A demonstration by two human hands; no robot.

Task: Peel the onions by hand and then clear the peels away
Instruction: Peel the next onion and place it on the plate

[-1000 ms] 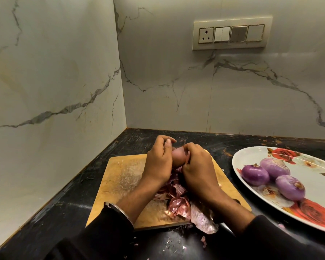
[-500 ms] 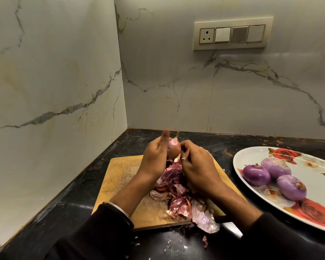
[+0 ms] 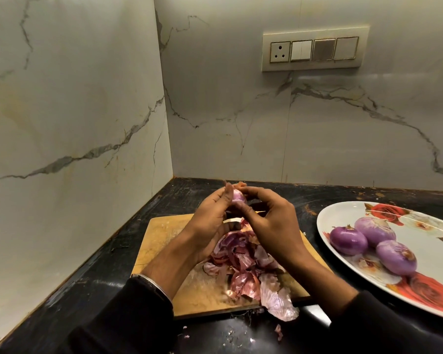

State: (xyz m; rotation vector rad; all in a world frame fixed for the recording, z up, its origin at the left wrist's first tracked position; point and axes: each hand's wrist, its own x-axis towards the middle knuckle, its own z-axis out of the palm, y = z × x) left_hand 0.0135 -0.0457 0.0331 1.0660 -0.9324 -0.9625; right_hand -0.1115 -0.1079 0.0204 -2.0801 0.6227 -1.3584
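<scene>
A small purple onion (image 3: 238, 195) is held up above the far end of the wooden cutting board (image 3: 164, 241). My left hand (image 3: 210, 221) cups it from the left and my right hand (image 3: 269, 223) pinches it from the right, fingertips at its top where a scrap of skin sticks up. A heap of pink and purple onion peels (image 3: 248, 267) lies on the board under my wrists, spilling over its near edge. Three peeled onions (image 3: 348, 240) rest on the white plate with red roses (image 3: 432, 249) at the right.
The black countertop (image 3: 108, 282) runs into a corner of marble walls on the left and behind. A switch panel with a socket (image 3: 315, 51) sits high on the back wall. Small peel crumbs (image 3: 278, 331) lie on the counter near the board's front edge.
Both hands have lifted the onion higher and farther from me, off the peel heap. My right fingers have shifted to the onion's top.
</scene>
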